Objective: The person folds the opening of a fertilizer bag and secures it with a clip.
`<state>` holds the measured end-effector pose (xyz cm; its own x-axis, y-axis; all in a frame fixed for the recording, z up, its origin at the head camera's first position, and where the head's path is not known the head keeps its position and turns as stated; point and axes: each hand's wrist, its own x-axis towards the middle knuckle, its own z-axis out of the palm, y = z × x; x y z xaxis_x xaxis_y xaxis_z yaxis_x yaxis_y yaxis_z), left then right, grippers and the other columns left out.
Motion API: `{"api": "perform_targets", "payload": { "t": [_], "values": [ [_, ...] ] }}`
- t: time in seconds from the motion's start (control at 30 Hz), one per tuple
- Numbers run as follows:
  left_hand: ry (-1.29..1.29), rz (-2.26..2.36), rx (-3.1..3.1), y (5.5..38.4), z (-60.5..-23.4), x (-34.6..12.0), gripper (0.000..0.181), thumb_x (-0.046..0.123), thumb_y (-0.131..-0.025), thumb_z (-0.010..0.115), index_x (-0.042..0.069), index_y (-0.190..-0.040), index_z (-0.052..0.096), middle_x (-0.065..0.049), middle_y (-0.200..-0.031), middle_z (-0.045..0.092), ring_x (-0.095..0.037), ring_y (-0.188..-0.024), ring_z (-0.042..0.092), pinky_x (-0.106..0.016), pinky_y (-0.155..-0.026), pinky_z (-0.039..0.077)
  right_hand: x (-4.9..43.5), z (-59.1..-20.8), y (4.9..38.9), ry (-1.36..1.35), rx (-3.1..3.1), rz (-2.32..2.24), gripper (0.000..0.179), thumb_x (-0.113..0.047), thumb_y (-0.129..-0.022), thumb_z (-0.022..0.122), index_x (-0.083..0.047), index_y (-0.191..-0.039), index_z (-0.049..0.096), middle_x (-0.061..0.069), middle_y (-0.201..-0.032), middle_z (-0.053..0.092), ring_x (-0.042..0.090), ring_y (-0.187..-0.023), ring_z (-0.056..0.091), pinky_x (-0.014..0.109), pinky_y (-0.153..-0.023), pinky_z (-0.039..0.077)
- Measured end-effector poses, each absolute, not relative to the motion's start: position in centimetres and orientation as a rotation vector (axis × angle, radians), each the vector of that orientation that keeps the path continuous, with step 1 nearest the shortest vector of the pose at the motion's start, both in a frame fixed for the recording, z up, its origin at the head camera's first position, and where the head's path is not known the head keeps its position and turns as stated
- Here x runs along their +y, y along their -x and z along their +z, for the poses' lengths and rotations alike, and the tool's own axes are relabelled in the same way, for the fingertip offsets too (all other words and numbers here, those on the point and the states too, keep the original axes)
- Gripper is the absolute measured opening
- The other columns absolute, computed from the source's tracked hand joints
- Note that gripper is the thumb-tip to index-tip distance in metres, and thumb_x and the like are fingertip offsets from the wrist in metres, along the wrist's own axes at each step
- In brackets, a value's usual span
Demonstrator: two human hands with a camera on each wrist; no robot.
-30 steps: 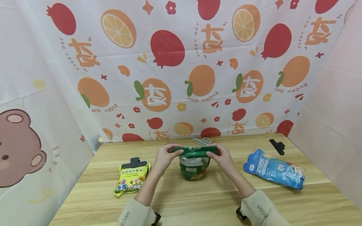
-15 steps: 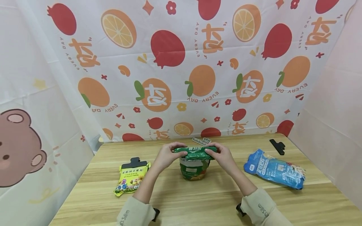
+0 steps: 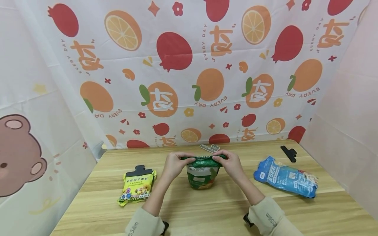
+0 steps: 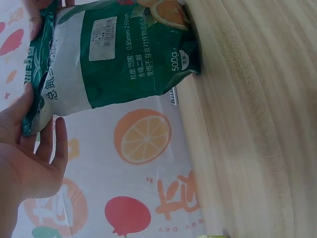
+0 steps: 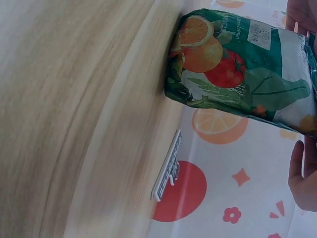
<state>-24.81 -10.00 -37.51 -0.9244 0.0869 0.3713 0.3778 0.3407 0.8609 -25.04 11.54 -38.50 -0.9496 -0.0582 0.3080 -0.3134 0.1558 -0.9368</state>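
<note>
A green and white fertilizer bag [image 3: 201, 178] stands upright at the middle of the table, its top folded over into a green band. My left hand [image 3: 176, 165] pinches the left end of that fold, thumb in front and fingers behind. At the other end my right hand [image 3: 230, 164] pinches the fold the same way. In the left wrist view the bag [image 4: 124, 54] shows a barcode label and "500g", with the left hand [image 4: 34, 158] at its folded edge. Fruit and vegetables are printed on the bag [image 5: 233, 69] in the right wrist view, where the right hand [image 5: 304, 178] is partly cut off.
A yellow bag [image 3: 136, 188] with a black clip [image 3: 138, 170] across its top lies at left. At right lies a blue bag [image 3: 286, 177], with another black clip [image 3: 288, 153] behind it. A flat white and grey piece [image 3: 209, 148] lies behind the green bag.
Both hands keep hold of the bag's top. The folded band tipped forward and down over the bag, then tilted back slightly, so more of the white print below it shows now.
</note>
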Motion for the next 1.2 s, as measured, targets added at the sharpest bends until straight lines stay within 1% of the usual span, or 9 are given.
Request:
{"api": "perform_targets", "payload": {
  "t": [0.2, 0.37, 0.53, 0.63, 0.73, 0.87, 0.93, 1.03, 1.2],
  "values": [
    [0.443, -1.587, -2.362, 24.8, -37.5, -10.3, 0.006, 0.012, -0.076, 0.075, 0.01, -0.083, 0.076, 0.0, -0.082, 0.069, -0.013, -0.081, 0.064, -0.03, -0.07, 0.051, 11.5, -38.4, 25.0, -0.444, -2.258, 1.768, 0.009, -0.011, -0.084, 0.068, -0.004, -0.088, 0.069, 0.007, -0.091, 0.064, 0.017, -0.08, 0.056, 0.025, -0.064, 0.049],
    [0.508, -1.634, -2.426, 24.9, -37.7, -11.4, 0.016, 0.02, -0.082, 0.07, 0.011, -0.095, 0.074, 0.0, -0.091, 0.069, -0.013, -0.086, 0.061, -0.033, -0.075, 0.049, 11.8, -37.8, 24.7, -0.528, -2.355, 1.46, 0.005, -0.015, -0.085, 0.068, -0.014, -0.089, 0.07, -0.002, -0.091, 0.065, 0.015, -0.082, 0.057, 0.03, -0.067, 0.049],
    [0.516, -1.784, -2.439, 24.8, -37.8, -12.5, 0.021, 0.018, -0.085, 0.067, 0.006, -0.103, 0.07, -0.005, -0.092, 0.068, -0.016, -0.088, 0.062, -0.038, -0.083, 0.047, 12.9, -37.6, 24.6, -0.583, -2.374, 1.389, 0.01, -0.015, -0.086, 0.067, -0.011, -0.094, 0.07, -0.002, -0.092, 0.065, 0.015, -0.08, 0.057, 0.031, -0.067, 0.048],
    [0.487, -1.827, -2.414, 24.7, -37.7, -12.6, 0.021, 0.015, -0.085, 0.067, 0.004, -0.102, 0.07, -0.007, -0.091, 0.069, -0.017, -0.088, 0.063, -0.037, -0.083, 0.048, 13.6, -37.9, 24.9, -0.582, -2.359, 1.496, 0.014, -0.016, -0.086, 0.067, -0.006, -0.095, 0.07, 0.001, -0.092, 0.065, 0.016, -0.078, 0.058, 0.027, -0.064, 0.049],
    [0.434, -1.83, -2.376, 24.6, -37.7, -12.4, 0.017, 0.012, -0.084, 0.068, 0.003, -0.098, 0.072, -0.007, -0.087, 0.069, -0.017, -0.082, 0.064, -0.035, -0.077, 0.05, 13.8, -38.3, 25.2, -0.572, -2.316, 1.59, 0.016, -0.015, -0.085, 0.067, -0.002, -0.094, 0.069, 0.005, -0.091, 0.066, 0.015, -0.077, 0.059, 0.025, -0.064, 0.049],
    [0.388, -1.794, -2.317, 24.6, -37.7, -11.8, 0.011, 0.006, -0.082, 0.068, 0.003, -0.092, 0.073, -0.007, -0.081, 0.069, -0.016, -0.075, 0.065, -0.035, -0.071, 0.052, 13.4, -38.8, 25.4, -0.556, -2.25, 1.562, 0.009, -0.009, -0.085, 0.066, -0.001, -0.087, 0.069, 0.007, -0.088, 0.066, 0.013, -0.073, 0.058, 0.022, -0.06, 0.048],
    [0.391, -1.774, -2.296, 24.6, -37.8, -11.6, 0.01, 0.005, -0.082, 0.069, 0.003, -0.09, 0.073, -0.007, -0.08, 0.069, -0.015, -0.074, 0.065, -0.034, -0.069, 0.052, 12.9, -38.0, 24.8, -0.552, -2.238, 1.53, 0.006, -0.004, -0.085, 0.064, 0.002, -0.084, 0.066, 0.01, -0.084, 0.065, 0.017, -0.07, 0.056, 0.022, -0.058, 0.046],
    [0.421, -1.755, -2.291, 24.6, -37.9, -11.6, 0.01, 0.005, -0.082, 0.068, 0.003, -0.09, 0.073, -0.006, -0.08, 0.069, -0.015, -0.074, 0.064, -0.033, -0.068, 0.052, 12.9, -37.8, 24.7, -0.578, -2.246, 1.488, 0.005, -0.002, -0.086, 0.062, 0.002, -0.083, 0.064, 0.007, -0.08, 0.063, 0.017, -0.068, 0.054, 0.022, -0.056, 0.045],
    [0.516, -1.648, -2.36, 24.7, -37.7, -11.9, 0.014, 0.012, -0.084, 0.067, 0.004, -0.095, 0.072, -0.006, -0.087, 0.069, -0.016, -0.08, 0.064, -0.032, -0.071, 0.052, 13.6, -38.2, 25.3, -0.649, -2.278, 1.484, 0.005, -0.008, -0.087, 0.063, -0.004, -0.089, 0.066, 0.003, -0.087, 0.062, 0.017, -0.077, 0.056, 0.027, -0.065, 0.048]
  ]
}}
